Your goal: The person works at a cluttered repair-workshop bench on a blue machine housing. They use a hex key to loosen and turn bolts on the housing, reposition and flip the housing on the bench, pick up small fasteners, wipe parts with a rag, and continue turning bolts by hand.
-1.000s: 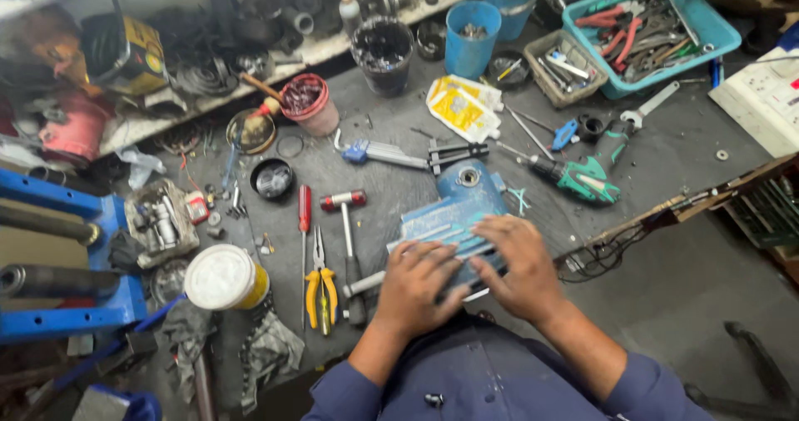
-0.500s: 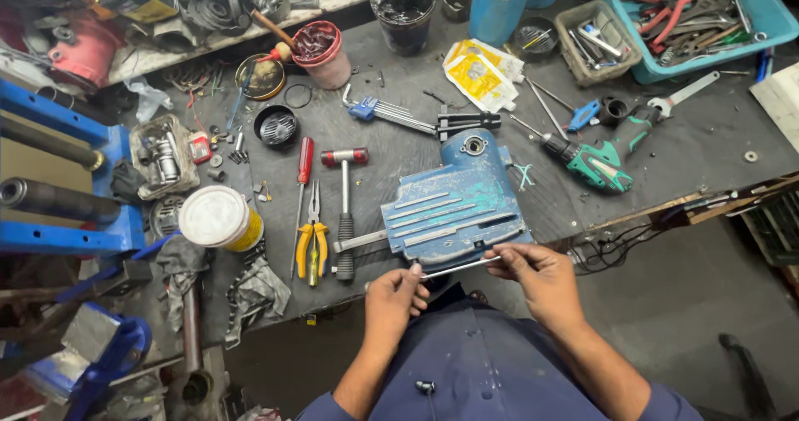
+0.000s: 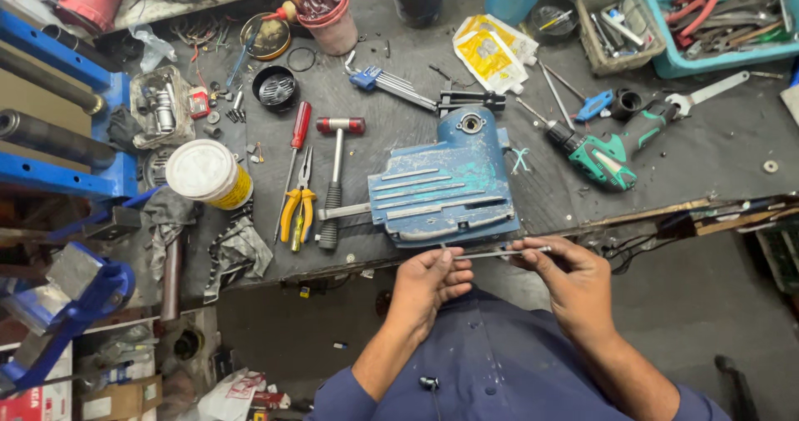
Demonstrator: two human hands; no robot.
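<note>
Two hands (image 3: pixel 429 279) (image 3: pixel 570 281) hold rod (image 3: pixel 491 253); teal bin (image 3: pixel 666 55) holds tools (image 3: pixel 716 9).

Bright even light, sharp, wide-angle edges

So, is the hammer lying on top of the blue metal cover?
No, the hammer lies on the workbench to the left of the blue metal cover, beside the yellow pliers.

Hammer (image 3: pixel 335 180), pliers (image 3: pixel 298 209), drill (image 3: pixel 612 151), white tin (image 3: pixel 206 173).
</note>
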